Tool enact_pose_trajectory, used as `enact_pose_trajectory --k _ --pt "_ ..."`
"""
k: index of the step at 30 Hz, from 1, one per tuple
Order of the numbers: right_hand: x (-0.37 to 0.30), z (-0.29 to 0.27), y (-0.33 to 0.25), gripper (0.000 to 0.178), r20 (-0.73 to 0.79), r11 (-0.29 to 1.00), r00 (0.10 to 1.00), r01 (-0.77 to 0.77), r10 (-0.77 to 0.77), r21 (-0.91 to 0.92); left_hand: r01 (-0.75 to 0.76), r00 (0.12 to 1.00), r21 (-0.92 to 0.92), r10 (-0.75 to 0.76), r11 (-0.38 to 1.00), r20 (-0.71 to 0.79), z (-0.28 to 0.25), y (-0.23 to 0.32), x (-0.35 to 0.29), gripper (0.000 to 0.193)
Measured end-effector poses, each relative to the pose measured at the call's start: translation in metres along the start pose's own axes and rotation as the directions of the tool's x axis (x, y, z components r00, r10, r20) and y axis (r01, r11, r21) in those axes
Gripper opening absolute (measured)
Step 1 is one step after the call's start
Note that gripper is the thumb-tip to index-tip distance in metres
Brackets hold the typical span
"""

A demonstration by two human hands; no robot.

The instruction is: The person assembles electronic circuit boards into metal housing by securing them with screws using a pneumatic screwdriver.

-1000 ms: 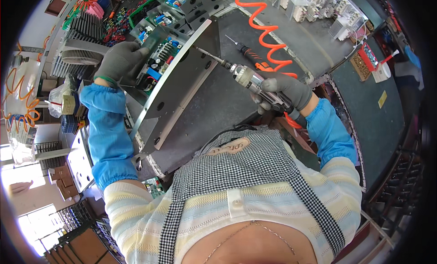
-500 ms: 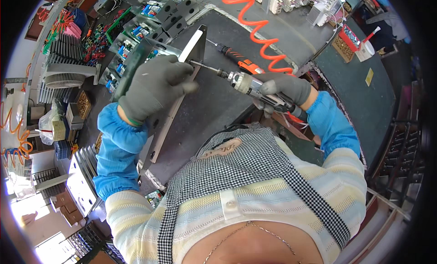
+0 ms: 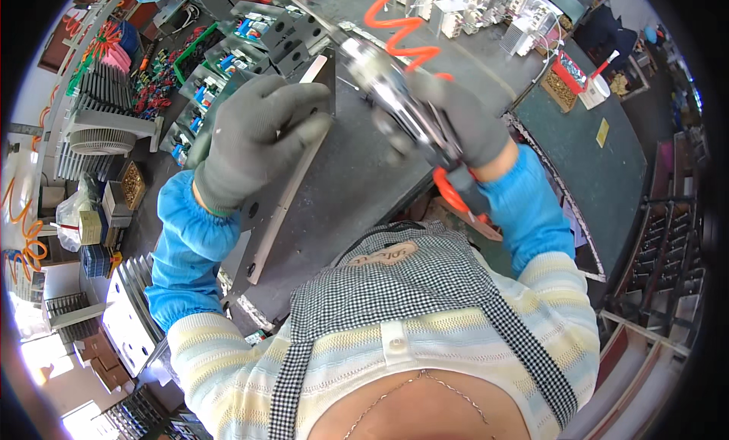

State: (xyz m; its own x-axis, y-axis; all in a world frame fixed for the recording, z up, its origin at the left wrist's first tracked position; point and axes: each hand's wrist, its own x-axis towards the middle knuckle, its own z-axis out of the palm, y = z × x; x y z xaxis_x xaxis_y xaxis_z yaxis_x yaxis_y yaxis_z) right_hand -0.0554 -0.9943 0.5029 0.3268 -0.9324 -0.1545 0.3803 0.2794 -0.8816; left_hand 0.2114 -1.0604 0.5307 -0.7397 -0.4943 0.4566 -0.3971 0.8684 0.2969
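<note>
My right hand (image 3: 463, 129), in a dark grey glove, is closed around a silver pneumatic screwdriver (image 3: 395, 91). The tool is smeared by motion, and its long bit points up and to the left. A red-orange hose (image 3: 452, 191) shows at its rear end. On the left, my gloved left hand (image 3: 262, 136) hovers by a long metal panel (image 3: 282, 208) with a pale narrow edge. Its fingers are bent, with a gap between thumb and fingertips, and I see nothing in them. Part of the panel is hidden behind this hand.
Metal boxes with wired parts (image 3: 205, 87) line the bench's far left. An orange coiled hose (image 3: 395, 30) hangs ahead. White electrical parts (image 3: 471, 15) stand at the far side. A red bin (image 3: 568, 72) of small parts sits on the right-hand bench (image 3: 585, 148).
My right hand has swung the screwdriver up and away from the panel, its bit now higher. The left hand stays near the panel, its fingers slightly shifted.
</note>
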Motion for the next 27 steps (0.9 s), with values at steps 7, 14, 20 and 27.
enact_pose_trajectory --k 7,14,20,27 --pt "0.075 0.075 -0.009 0.045 0.15 0.982 0.988 -0.012 -0.017 0.189 -0.284 0.946 0.255 0.313 0.924 -0.081 -0.01 0.003 -0.003 0.049" --pt "0.104 0.077 0.011 0.055 0.251 0.924 0.964 -0.015 -0.089 0.383 -0.331 0.911 0.369 0.397 0.868 -0.117 -0.023 -0.01 -0.008 0.046" --pt "0.116 0.081 0.008 0.058 0.233 0.945 0.968 0.016 -0.097 0.325 -0.298 0.892 0.394 0.401 0.87 -0.21 -0.026 -0.015 -0.008 0.04" --pt "0.13 0.077 0.006 0.054 0.298 0.92 0.951 -0.048 -0.076 0.388 -0.221 0.918 0.355 0.317 0.908 -0.24 -0.025 -0.022 -0.006 0.037"
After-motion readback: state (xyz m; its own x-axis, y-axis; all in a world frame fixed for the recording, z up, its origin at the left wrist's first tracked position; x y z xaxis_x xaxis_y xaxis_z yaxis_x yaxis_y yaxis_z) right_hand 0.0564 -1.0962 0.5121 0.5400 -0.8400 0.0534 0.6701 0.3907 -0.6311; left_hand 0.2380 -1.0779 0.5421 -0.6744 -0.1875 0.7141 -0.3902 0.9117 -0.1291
